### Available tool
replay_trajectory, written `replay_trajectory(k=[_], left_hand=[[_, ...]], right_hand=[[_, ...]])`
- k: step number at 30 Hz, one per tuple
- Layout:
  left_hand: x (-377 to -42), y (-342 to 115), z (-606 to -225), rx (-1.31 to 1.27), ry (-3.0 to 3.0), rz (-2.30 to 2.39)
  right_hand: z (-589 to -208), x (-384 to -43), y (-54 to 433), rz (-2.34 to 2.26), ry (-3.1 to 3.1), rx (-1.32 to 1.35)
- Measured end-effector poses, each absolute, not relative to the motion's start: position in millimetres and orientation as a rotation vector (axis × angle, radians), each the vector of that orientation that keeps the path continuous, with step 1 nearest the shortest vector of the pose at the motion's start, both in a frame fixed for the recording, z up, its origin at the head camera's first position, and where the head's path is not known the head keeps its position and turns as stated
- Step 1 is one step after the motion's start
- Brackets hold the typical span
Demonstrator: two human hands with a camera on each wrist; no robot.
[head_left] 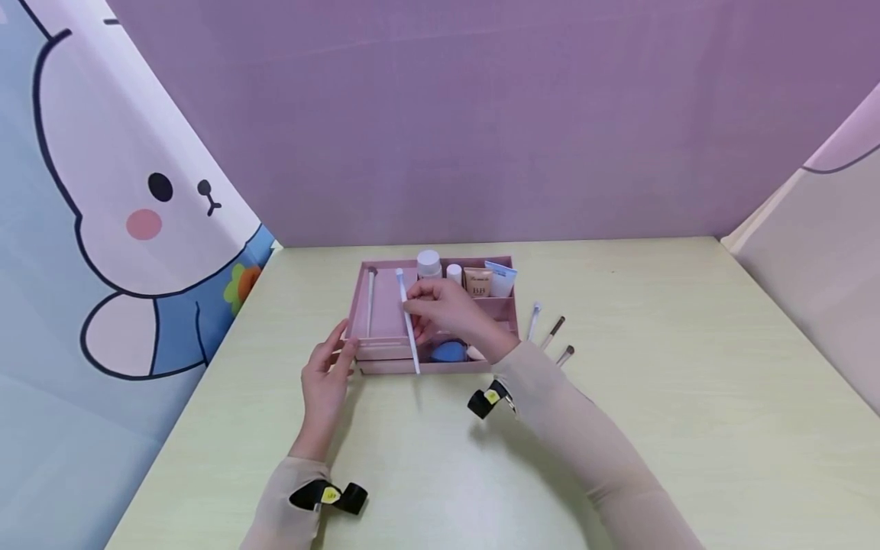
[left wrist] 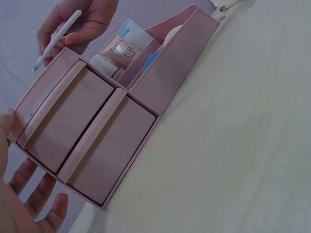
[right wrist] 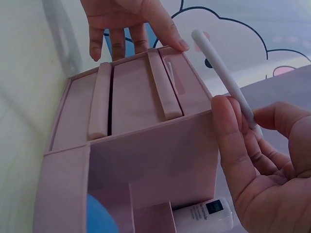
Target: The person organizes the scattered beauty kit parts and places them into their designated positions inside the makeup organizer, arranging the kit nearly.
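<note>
My right hand (head_left: 440, 302) pinches a slim white makeup brush (head_left: 409, 325) between thumb and fingers, above the pink cosmetics organizer (head_left: 387, 354). In the right wrist view the brush (right wrist: 218, 65) slants up from the fingertips. My left hand (head_left: 326, 382) is at the organizer's left side, its thumb touching the top edge and its other fingers extended along the side, as the right wrist view shows. Another brush (head_left: 370, 302) lies on the organizer's flat top. Two drawer fronts (left wrist: 104, 150) show, both closed.
Right of the organizer lie a white brush (head_left: 534, 321) and two dark-tipped brushes (head_left: 553, 331). Its compartments hold a white-capped bottle (head_left: 429, 264), a tan BB tube (head_left: 477, 283), a pale blue tube (head_left: 501, 279) and a blue sponge (head_left: 449, 351). A purple backdrop (head_left: 509, 122) rises behind the table.
</note>
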State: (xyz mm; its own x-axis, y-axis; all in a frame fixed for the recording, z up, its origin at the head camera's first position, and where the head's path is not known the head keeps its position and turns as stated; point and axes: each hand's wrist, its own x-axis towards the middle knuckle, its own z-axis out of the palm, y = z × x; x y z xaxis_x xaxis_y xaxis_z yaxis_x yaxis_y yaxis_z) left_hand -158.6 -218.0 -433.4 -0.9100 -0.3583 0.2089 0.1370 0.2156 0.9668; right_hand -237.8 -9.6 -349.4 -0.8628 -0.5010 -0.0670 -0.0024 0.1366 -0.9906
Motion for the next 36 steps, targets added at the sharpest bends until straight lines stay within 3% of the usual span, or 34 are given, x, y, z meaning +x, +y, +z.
replay_trajectory(k=[36], left_hand=[[-162,-216,-434,0.206,-2.122,-1.694]], right_hand=[[-344,-276,-48,-1.808,2.011,-0.41]])
